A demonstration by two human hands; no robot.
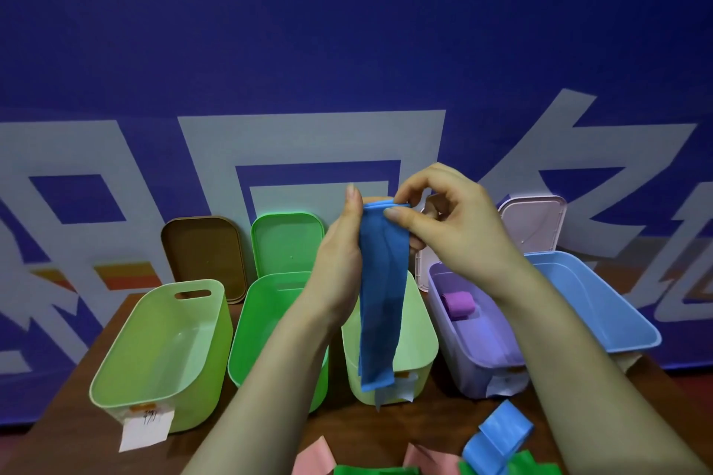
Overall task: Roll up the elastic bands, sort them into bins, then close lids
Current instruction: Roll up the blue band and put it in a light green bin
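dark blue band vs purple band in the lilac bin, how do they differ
The dark blue band hangs unrolled, its top held by the left hand and right hand; the purple band is rolled up. The dark blue band is in the air; the purple band lies in the lilac bin. Both are elastic bands.

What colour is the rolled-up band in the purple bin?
The rolled band is purple, slightly pinker than its lilac bin; the head view shows it.

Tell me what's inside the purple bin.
One rolled purple band lies inside the purple bin, toward its far end. The right forearm covers the bin's right edge, so anything there is hidden.
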